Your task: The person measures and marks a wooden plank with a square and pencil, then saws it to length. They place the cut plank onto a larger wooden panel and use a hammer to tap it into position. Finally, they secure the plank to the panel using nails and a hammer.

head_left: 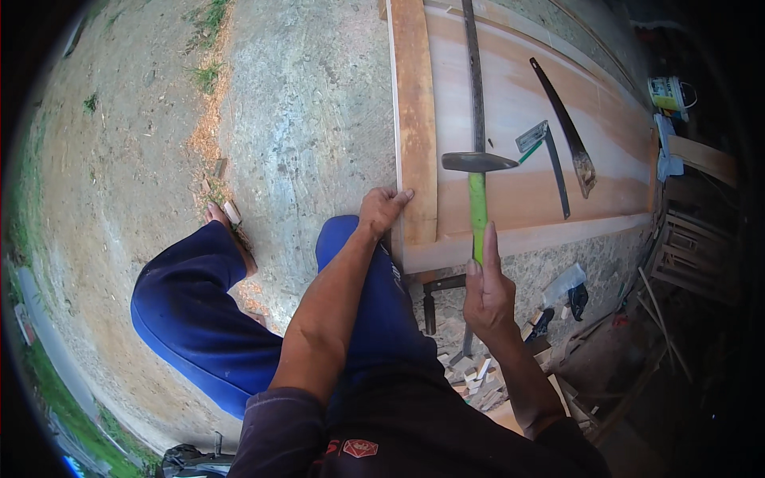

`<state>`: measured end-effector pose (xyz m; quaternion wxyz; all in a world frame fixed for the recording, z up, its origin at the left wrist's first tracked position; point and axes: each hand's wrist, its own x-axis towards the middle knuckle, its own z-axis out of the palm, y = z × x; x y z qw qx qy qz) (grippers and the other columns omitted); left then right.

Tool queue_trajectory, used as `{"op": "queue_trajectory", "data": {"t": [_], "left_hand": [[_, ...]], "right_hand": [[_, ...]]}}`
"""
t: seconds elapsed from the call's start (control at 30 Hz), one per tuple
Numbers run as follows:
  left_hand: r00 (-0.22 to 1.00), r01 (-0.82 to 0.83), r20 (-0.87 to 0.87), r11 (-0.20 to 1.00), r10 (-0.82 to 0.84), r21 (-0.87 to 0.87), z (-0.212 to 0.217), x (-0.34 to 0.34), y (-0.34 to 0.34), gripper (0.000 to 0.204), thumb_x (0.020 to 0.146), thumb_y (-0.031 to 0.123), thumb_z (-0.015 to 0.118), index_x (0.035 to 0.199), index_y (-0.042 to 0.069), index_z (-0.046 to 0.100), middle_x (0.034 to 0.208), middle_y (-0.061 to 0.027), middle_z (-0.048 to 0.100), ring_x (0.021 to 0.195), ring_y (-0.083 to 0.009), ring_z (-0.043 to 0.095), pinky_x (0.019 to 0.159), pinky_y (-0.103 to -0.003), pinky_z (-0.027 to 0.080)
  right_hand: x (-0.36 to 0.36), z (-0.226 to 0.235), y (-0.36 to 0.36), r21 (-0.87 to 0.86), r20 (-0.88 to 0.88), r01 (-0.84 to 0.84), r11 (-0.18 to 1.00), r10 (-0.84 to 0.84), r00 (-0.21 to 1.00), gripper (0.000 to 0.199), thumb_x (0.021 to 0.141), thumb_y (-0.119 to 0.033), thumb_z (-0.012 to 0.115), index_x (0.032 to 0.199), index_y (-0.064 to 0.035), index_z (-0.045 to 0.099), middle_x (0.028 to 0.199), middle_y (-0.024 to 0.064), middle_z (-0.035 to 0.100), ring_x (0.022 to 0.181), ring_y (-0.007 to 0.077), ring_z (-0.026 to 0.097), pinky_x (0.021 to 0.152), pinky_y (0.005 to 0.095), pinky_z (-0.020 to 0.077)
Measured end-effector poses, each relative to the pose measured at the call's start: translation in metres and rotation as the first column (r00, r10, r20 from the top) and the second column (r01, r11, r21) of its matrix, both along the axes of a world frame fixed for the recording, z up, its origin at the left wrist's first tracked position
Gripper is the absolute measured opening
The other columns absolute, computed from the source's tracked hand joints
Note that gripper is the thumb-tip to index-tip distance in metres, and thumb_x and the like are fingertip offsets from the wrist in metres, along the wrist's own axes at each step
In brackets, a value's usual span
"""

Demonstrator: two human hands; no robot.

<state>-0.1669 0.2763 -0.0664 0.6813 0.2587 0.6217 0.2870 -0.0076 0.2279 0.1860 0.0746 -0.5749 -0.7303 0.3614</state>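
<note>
Risk lies mainly with the left hand, whose fingers clench the edge of the narrow plank at 9 o'clock from the hammer: a slipped blow could glance off the wood onto those knuckles. The right hand grasps the green handle, its forefinger laid along it, holding the dark head above the wide board on the counter. Counted: one hammer, one hand saw, one square, one long metal rule, two hands.
</note>
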Motion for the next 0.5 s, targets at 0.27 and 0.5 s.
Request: {"op": "queue_trajectory", "data": {"t": [0.27, 0.5], "left_hand": [[1.0, 0.003, 0.01, 1.0, -0.003, -0.008, -0.022, 0.0, -0.005, 0.039, 0.094, 0.036, 0.073, 0.09, -0.003, 0.076, 0.076, -0.0089, 0.073, 0.063, -0.0129, 0.065, 0.061, -0.03, 0.052], [0.996, 0.058, -0.067, 0.998, -0.06, -0.024, -0.002, -0.002, 0.009, 0.046, 0.088, 0.045, 0.074, 0.089, -0.001, 0.078, 0.076, -0.0172, 0.074, 0.067, -0.0224, 0.07, 0.069, -0.037, 0.054]], "right_hand": [[0.012, -0.016, -0.009, -0.036, 0.081, -0.034, 0.999, 0.037, 0.996, 0.07, 0.098, -0.005, 0.053, 0.159, -0.0025, 0.02, 0.083, 0.0331, 0.065, 0.076, 0.0477, 0.068, 0.065, 0.0501, 0.0536], [0.03, -0.034, -0.049, -0.317, 0.198, -0.091, 0.944, 0.16, 0.967, 0.07, 0.094, 0.001, 0.054, 0.158, -0.0006, 0.024, 0.085, 0.0333, 0.065, 0.072, 0.0466, 0.068, 0.061, 0.0502, 0.0524]]}}
